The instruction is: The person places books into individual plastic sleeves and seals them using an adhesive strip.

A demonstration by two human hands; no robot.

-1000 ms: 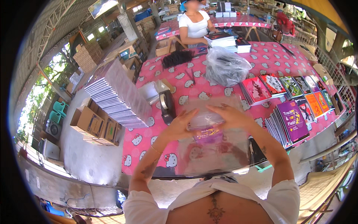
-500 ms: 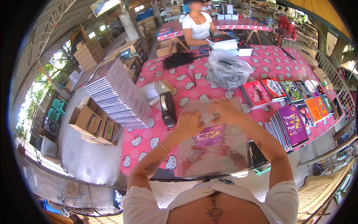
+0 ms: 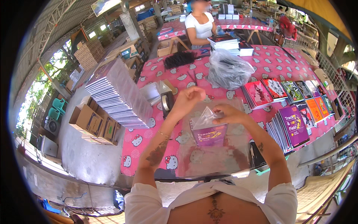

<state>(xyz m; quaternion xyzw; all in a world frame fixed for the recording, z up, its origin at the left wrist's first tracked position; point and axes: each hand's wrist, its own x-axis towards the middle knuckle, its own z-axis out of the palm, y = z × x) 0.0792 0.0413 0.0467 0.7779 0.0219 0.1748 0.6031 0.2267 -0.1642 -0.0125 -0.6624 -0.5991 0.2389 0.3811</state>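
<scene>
A purple notebook (image 3: 209,137) lies on the table before me, inside a clear plastic cover (image 3: 207,116) whose top rises in a folded peak. My right hand (image 3: 228,114) pinches this plastic at the notebook's far right edge. Raised above the table, clear of the notebook, my left hand (image 3: 189,100) has its fingers curled together; whether anything small is between them does not show. Just left of it stands a black tape dispenser (image 3: 167,106), partly covered by my left wrist. Beneath the notebook a transparent sheet (image 3: 233,158) covers the pink patterned tablecloth.
A tall stack of spiral notebooks (image 3: 115,95) stands at left, with cardboard boxes (image 3: 91,121) on the floor beyond. A bundle of clear plastic (image 3: 230,69) sits farther back. Purple notebooks (image 3: 294,125) and colourful notebooks (image 3: 257,93) lie at right. Across the table a person (image 3: 199,28) stands by stacked books.
My left hand has let go of the plastic and lifted up and away toward the tape dispenser. My right hand stays at the plastic, and more of the notebook now shows.
</scene>
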